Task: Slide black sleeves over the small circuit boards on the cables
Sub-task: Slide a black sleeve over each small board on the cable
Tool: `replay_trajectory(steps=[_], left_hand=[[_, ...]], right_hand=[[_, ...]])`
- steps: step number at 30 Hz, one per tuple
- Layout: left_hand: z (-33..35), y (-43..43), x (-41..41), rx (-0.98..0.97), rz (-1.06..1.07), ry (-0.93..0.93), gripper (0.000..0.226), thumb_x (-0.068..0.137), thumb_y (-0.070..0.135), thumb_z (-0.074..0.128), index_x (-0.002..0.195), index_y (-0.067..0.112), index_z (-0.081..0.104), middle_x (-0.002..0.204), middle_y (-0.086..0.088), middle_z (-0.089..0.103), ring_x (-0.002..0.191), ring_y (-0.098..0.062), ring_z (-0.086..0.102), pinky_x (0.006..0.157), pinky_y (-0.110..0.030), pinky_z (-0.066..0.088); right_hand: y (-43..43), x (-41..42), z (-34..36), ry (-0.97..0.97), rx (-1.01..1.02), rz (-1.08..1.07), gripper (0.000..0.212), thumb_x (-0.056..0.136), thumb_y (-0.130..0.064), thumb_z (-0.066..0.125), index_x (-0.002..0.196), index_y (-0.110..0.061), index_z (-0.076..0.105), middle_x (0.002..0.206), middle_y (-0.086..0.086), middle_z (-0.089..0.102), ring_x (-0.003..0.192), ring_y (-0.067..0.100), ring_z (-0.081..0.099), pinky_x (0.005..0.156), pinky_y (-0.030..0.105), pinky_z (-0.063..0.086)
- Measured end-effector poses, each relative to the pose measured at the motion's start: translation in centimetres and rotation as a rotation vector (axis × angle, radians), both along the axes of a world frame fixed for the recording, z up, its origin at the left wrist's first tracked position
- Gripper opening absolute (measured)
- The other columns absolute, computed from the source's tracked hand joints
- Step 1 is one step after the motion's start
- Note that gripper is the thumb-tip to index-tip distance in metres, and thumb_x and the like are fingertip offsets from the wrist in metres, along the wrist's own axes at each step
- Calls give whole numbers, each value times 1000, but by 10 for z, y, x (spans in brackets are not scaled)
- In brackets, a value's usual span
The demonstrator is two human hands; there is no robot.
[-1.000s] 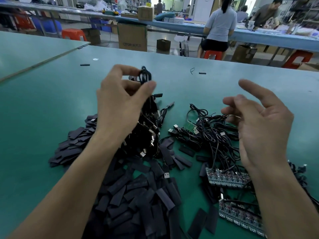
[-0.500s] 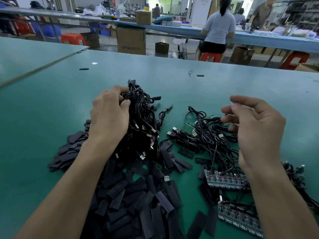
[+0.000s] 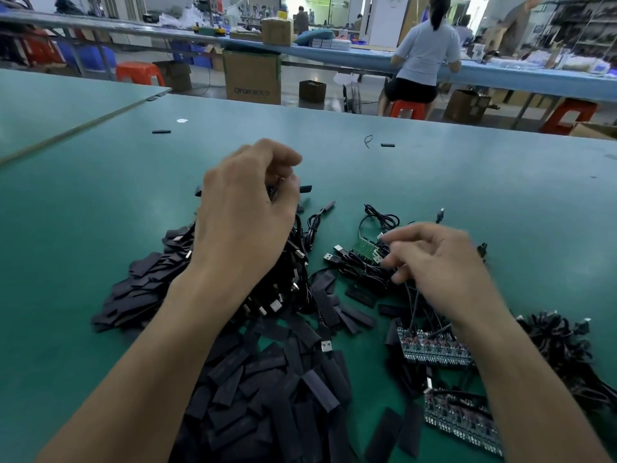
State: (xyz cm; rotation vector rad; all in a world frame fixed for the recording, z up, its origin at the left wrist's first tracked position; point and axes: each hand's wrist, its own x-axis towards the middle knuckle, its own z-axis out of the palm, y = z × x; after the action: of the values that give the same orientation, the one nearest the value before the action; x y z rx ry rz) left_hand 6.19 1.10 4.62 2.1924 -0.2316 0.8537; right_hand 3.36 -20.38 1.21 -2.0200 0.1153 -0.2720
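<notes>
Starting well left of the green board point(image 3: 364, 246): black sleeves point(image 3: 143, 289) heaped flat on the table point(image 3: 83, 212), long axes mostly slanting up toward the board. More of them piled below-left of the board, nearer the camera, pointing every which way.

Next, just left of the board, the left hand point(image 3: 243, 222): fingers curled tight round the top of a cable bundle point(image 3: 293, 285), gripping it. Silver plugs fanned out under the wrist, pointing down toward the near sleeves.

Now the green board itself, lying flat among loose cables, small, bare face up, long axis tilted from far-left to near-right. Two USB plugs point(image 3: 334, 259) just left of it, noses pointing left.

Right up against the board's right side, the right hand point(image 3: 437, 259), fingers bent down into the tangle, fingertips point(image 3: 389, 260) at the wires. Blurred, so can't say whether pinching anything.

Below the board and under that wrist, two board panels point(image 3: 434, 350), long axes running left to right, wires rising from the upper one.

Far right of the board, another dark cable heap point(image 3: 561, 345) on the table.
</notes>
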Motion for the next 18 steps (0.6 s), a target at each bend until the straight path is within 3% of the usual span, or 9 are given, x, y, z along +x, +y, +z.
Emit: replay_trajectory(steps=[4, 7, 11, 14, 18], left_hand=[[-1, -4, -2, -67, -84, 77, 11, 92, 22, 69, 99, 31, 68, 74, 20, 64, 69, 4, 59, 62, -7, 44], [-5, -6, -1, -52, -97, 124, 8, 90, 27, 71, 94, 34, 68, 72, 20, 65, 66, 1, 59, 65, -22, 52], [-8, -6, -1, -49, -112, 149, 5, 89, 34, 72, 92, 35, 68, 71, 22, 65, 67, 4, 59, 66, -33, 57], [-9, -8, -3, -45, -123, 166, 4, 89, 35, 71, 90, 35, 68, 71, 21, 65, 65, 2, 58, 67, -37, 58], [-11, -11, -3, -33, -131, 178, 4, 89, 38, 71, 89, 35, 68, 71, 20, 65, 64, 1, 59, 67, -38, 58]], right_hand=[[9, 9, -15, 115, -291, 55, 23, 96, -15, 58, 85, -32, 70, 76, -7, 74, 67, 9, 68, 61, 20, 55], [14, 20, -22, 162, -356, 43, 16, 97, -21, 57, 94, -31, 69, 89, -4, 72, 81, 13, 67, 76, 33, 57], [20, 29, -28, 138, -431, 20, 15, 97, -24, 57, 99, -30, 71, 92, -1, 71, 82, 18, 65, 79, 36, 56], [26, 43, -34, 36, -673, -23, 30, 99, -13, 49, 117, -23, 71, 116, 5, 70, 104, 25, 62, 92, 34, 49], [28, 70, -42, 128, -990, 142, 49, 98, -8, 42, 146, -22, 45, 147, 4, 50, 136, 27, 41, 110, 41, 32]])
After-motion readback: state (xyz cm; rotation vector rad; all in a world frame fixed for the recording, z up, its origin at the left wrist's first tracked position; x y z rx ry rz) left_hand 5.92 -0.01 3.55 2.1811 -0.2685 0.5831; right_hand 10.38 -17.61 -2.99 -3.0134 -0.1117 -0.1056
